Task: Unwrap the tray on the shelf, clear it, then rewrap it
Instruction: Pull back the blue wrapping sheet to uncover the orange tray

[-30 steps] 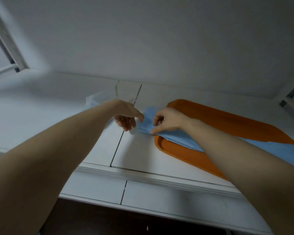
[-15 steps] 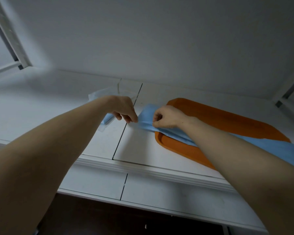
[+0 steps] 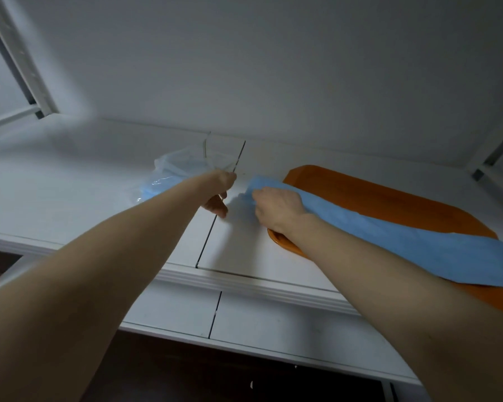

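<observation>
White panels with a dark seam between them make up the white panelled shelf top (image 3: 259, 250) in the head view, which runs back to a plain grey-white wall (image 3: 273, 68). On the right half of it lies the orange oval plastic tray (image 3: 389, 198), flat and bare where its surface shows, so it appears cleared and the rewrapping seems under way. A light blue fabric-like wrapping sheet (image 3: 404, 239) is draped as a long band across the tray's near side, its far end reaching past the tray's left rim onto the shelf. The right hand (image 3: 279, 208) sits on that end with its back to the camera, fingers curled down and pinching the sheet's tip. The left hand (image 3: 217, 195) hangs just beside it over the seam, fingers bent downward; whether it holds anything cannot be told. Behind the left hand lies a crumpled clear plastic film (image 3: 169, 175) with something blue inside. The main risk is that a pull from one hand alone drags the loose band off the tray, or slides the light tray toward the shelf's front edge; the band could also bunch and leave the far side of the tray uncovered
</observation>
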The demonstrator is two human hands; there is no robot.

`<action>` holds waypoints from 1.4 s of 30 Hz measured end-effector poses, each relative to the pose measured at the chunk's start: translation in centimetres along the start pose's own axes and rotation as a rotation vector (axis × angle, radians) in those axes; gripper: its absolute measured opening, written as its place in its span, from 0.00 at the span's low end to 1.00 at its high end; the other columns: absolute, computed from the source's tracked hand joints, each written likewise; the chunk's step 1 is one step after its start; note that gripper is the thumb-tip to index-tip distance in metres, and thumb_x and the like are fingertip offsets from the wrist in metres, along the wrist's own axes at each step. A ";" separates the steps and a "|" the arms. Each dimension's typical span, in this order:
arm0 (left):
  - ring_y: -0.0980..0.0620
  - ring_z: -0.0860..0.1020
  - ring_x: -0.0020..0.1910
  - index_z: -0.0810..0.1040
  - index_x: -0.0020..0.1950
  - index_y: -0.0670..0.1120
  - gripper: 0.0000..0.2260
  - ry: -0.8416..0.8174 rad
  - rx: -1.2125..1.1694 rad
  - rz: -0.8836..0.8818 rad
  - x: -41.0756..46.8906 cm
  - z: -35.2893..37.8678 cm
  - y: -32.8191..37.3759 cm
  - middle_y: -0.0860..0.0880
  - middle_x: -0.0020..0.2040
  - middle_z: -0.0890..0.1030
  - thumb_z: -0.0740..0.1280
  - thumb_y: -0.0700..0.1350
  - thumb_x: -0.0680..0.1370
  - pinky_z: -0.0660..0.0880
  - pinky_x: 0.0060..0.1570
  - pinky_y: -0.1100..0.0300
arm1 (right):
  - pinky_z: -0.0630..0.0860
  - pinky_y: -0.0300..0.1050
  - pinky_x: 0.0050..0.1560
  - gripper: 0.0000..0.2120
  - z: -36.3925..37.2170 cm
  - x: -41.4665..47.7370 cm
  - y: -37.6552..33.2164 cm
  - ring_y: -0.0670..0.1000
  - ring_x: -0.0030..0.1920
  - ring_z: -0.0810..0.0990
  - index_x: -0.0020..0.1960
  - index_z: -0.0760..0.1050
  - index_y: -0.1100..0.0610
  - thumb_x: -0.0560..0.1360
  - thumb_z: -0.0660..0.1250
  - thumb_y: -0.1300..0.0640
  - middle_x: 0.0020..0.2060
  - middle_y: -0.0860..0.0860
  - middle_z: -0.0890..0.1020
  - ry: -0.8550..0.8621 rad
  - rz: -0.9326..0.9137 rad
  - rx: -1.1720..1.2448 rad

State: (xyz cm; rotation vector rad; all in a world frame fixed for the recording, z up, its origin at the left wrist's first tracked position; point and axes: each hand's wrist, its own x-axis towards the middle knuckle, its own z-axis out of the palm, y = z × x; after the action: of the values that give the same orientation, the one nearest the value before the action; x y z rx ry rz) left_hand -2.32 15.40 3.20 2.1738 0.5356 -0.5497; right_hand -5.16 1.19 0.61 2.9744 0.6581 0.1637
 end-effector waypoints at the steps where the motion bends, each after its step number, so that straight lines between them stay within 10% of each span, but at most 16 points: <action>1: 0.42 0.80 0.35 0.71 0.59 0.34 0.30 -0.038 -0.108 -0.021 0.1 -0.2 0.0 0.35 0.42 0.80 0.50 0.62 0.80 0.78 0.39 0.55 | 0.69 0.48 0.42 0.13 -0.1 0.0 0.2 0.58 0.53 0.78 0.62 0.70 0.57 0.79 0.55 0.59 0.55 0.55 0.78 0.027 0.029 0.045; 6: 0.41 0.82 0.47 0.63 0.71 0.33 0.49 -0.231 -0.431 -0.072 -0.2 0.6 0.5 0.35 0.58 0.78 0.58 0.74 0.68 0.81 0.41 0.53 | 0.68 0.47 0.40 0.11 -0.8 -0.7 1.1 0.57 0.50 0.78 0.59 0.70 0.57 0.81 0.55 0.56 0.53 0.55 0.78 0.127 0.026 0.114; 12: 0.52 0.76 0.37 0.73 0.59 0.40 0.16 -0.185 -0.436 -0.012 0.4 3.3 1.4 0.45 0.41 0.76 0.68 0.47 0.77 0.76 0.36 0.62 | 0.72 0.46 0.43 0.13 -0.4 -2.4 2.4 0.54 0.51 0.79 0.59 0.73 0.54 0.79 0.56 0.51 0.51 0.51 0.80 0.158 0.011 0.332; 15: 0.49 0.75 0.38 0.70 0.64 0.39 0.14 -0.084 -0.417 0.049 -0.3 3.4 1.9 0.44 0.40 0.74 0.65 0.40 0.79 0.76 0.36 0.58 | 0.73 0.47 0.51 0.13 0.1 -2.8 4.9 0.54 0.58 0.77 0.62 0.72 0.53 0.79 0.57 0.57 0.60 0.50 0.77 0.175 0.192 0.366; 19: 0.41 0.77 0.57 0.68 0.68 0.36 0.18 0.161 0.035 0.220 -1.0 4.0 3.0 0.39 0.61 0.75 0.62 0.37 0.78 0.76 0.56 0.49 | 0.76 0.47 0.55 0.12 1.3 -3.7 8.2 0.53 0.58 0.77 0.56 0.78 0.52 0.75 0.62 0.60 0.57 0.51 0.79 -0.118 0.364 0.305; 23: 0.39 0.66 0.67 0.67 0.70 0.43 0.22 0.551 0.508 0.621 -1.4 6.7 4.2 0.39 0.67 0.67 0.59 0.34 0.75 0.67 0.64 0.50 | 0.75 0.49 0.58 0.15 2.0 -4.8 9.9 0.54 0.59 0.77 0.57 0.78 0.53 0.75 0.60 0.64 0.58 0.51 0.79 0.039 0.466 0.459; 27: 0.43 0.69 0.66 0.71 0.67 0.41 0.17 0.241 0.772 0.907 -2.1 11.8 6.3 0.41 0.65 0.72 0.57 0.34 0.78 0.68 0.60 0.54 | 0.70 0.51 0.65 0.20 2.3 -6.2 11.9 0.57 0.65 0.69 0.67 0.68 0.57 0.76 0.59 0.65 0.65 0.56 0.70 -0.039 0.467 0.287; 35: 0.40 0.48 0.77 0.48 0.78 0.55 0.31 -0.142 1.046 0.687 -1.2 16.4 5.9 0.45 0.79 0.49 0.54 0.63 0.78 0.51 0.74 0.41 | 0.44 0.53 0.77 0.38 4.0 -11.4 16.0 0.53 0.78 0.40 0.78 0.38 0.54 0.78 0.45 0.33 0.78 0.52 0.40 -0.461 0.575 0.243; 42: 0.40 0.60 0.73 0.55 0.77 0.48 0.36 -0.033 1.075 0.750 -3.8 17.7 8.7 0.43 0.75 0.60 0.56 0.67 0.75 0.61 0.69 0.46 | 0.43 0.56 0.76 0.36 3.7 -13.5 18.0 0.56 0.77 0.37 0.78 0.36 0.50 0.78 0.43 0.34 0.76 0.53 0.35 -0.430 0.674 0.263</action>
State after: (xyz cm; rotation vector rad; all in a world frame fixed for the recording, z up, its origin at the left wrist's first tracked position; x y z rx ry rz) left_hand -4.25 -4.39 0.40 3.0637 -0.7923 -0.4811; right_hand -9.36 -21.07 -2.21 3.1809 -0.4059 -0.5441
